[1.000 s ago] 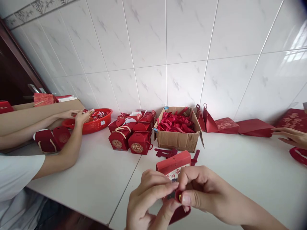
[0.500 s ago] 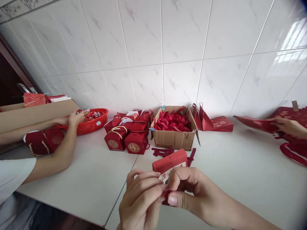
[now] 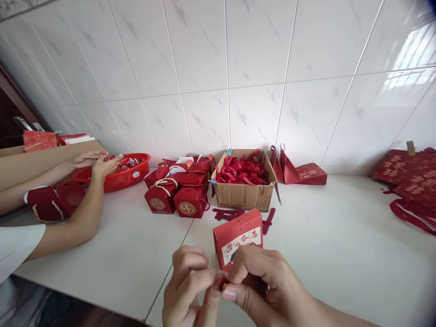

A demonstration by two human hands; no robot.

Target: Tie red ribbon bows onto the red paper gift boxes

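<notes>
Low in the view, my left hand (image 3: 190, 290) and my right hand (image 3: 262, 284) meet with their fingertips pinched together on a small red piece (image 3: 223, 284), mostly hidden by the fingers. Just behind them a small red box with a white label (image 3: 238, 236) stands upright on the white counter (image 3: 340, 245). Both hands hover above the counter's near edge.
A cardboard box of red ribbons (image 3: 243, 184) sits by the wall, with several red gift boxes (image 3: 177, 190) to its left. A person at left reaches both hands into a red basket (image 3: 119, 175). Flat red bags (image 3: 408, 175) lie at right; red cut-outs (image 3: 235, 213) lie before the carton.
My hands dropped lower and nearer, uncovering the red box's label. The hand at far right that held a flat red piece has left the view.
</notes>
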